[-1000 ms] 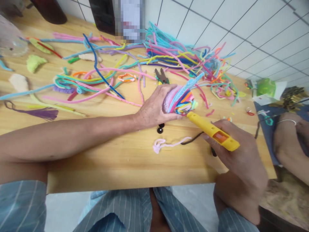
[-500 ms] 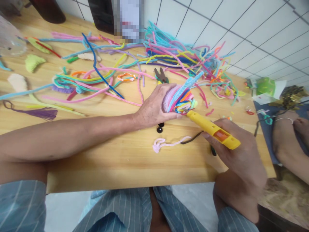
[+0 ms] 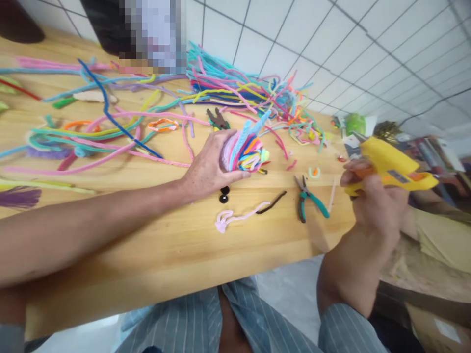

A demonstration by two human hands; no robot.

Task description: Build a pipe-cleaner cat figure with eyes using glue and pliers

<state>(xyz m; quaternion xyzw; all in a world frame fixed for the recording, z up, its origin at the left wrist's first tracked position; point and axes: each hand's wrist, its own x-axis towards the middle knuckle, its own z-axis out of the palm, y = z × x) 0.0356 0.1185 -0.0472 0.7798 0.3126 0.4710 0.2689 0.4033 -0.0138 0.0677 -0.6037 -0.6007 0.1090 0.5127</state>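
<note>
My left hand [image 3: 208, 164] is closed around a multicoloured pipe-cleaner figure [image 3: 247, 149], lilac on one side, with light-blue strands sticking up and pink, orange, yellow and blue strips on its right. At the right edge of the table, my right hand [image 3: 379, 196] grips a yellow glue gun [image 3: 388, 157], held apart from the figure. Two shiny black round pieces [image 3: 223, 198] lie just below my left hand. Closer to me are a bent pale-pink pipe cleaner [image 3: 222, 221] and a short dark one [image 3: 272, 202]. Pliers with teal handles [image 3: 309, 200] rest between the two hands.
A pile of pipe cleaners [image 3: 228, 81] lies along the tiled wall [image 3: 294, 39], with loose strands spread leftward. Another pair of pliers [image 3: 218, 119] sits behind the figure. Scraps [image 3: 314, 172] dot the right side. A purple tassel [image 3: 20, 197] lies at left.
My right hand has drawn the glue gun away from the figure, out to the right, uncovering the teal-handled pliers. My left hand still holds the figure. The view has shifted right.
</note>
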